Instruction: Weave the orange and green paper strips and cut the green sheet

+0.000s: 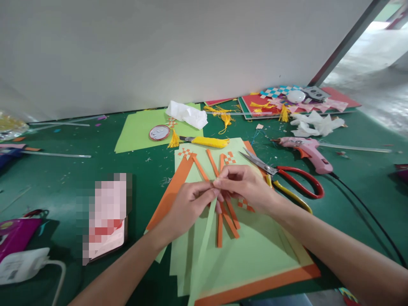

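Note:
Both hands meet over pale green paper sheets. My left hand pinches a long light green strip, which hangs down toward the front edge. My right hand is closed against the left fingertips, pinching at the same spot; the fingers hide the exact contact. Several orange strips fan out above and below the fingers; whether they are held is hidden. Small orange-and-white woven pieces lie near the hands. An orange sheet edge shows at the left of the green paper.
Red-handled scissors and a pink glue gun with a black cord lie right. A yellow cutter, white tissue and round tin sit behind. A phone and white charger are left.

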Demonstrator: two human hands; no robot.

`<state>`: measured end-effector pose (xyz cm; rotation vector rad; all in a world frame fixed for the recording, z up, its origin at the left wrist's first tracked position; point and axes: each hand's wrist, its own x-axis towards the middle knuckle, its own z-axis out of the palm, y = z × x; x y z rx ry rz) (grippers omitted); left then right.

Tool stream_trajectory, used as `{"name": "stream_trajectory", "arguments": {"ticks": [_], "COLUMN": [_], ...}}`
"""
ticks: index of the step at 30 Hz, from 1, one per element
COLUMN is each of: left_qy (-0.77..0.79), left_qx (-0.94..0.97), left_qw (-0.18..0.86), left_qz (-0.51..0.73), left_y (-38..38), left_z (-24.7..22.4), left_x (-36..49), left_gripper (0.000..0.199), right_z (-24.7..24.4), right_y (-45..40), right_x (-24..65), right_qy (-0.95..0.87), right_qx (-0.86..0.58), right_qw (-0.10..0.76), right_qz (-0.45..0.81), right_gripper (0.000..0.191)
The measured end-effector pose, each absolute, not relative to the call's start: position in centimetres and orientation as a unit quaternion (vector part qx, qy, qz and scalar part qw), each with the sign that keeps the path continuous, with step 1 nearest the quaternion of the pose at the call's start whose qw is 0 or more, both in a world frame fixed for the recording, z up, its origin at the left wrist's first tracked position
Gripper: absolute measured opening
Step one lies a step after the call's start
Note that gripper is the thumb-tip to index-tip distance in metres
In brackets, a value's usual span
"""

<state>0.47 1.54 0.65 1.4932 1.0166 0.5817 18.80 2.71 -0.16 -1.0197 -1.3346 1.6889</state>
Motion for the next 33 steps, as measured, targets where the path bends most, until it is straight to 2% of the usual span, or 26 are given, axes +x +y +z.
{"name": "stream_trajectory", "arguments": {"ticks": [4, 9, 18, 25, 33], "left_qy": [0.451, 0.445, 0.413, 0.401, 0.434], "left_qx": [0.635, 0.634, 0.634, 0.615, 0.636], "left_qw": [0.580, 0.587, 0.623, 0.650, 0.601], "left_qz": [0.240, 0.237, 0.198, 0.196, 0.213], "left_y": [1.4, 1.5, 1.5, 1.4, 1.6], "left_z": [0.9, 0.8, 1.1, 1.0, 0.7], "left_x": [0.3, 0.3, 0.4, 0.3, 0.3], "left_gripper": [0.030, 0.032, 0.033, 0.032, 0.031], "right_z": [1.0, 1.5, 0.2, 1.3, 1.7], "right_y": [3.4, 3.7, 3.3, 3.5, 4.0], "right_x": [19.6, 20.0, 19.8, 20.4, 20.0], "right_qy": [-0.537, -0.617, -0.651, -0.659, -0.640], "right_qx": [-0.429, -0.402, -0.414, -0.425, -0.458], "right_qw": [0.336, 0.260, 0.222, 0.260, 0.416], "right_qz": [0.644, 0.625, 0.597, 0.563, 0.456], "right_gripper": [0.020, 0.011, 0.003, 0.005, 0.007]}}
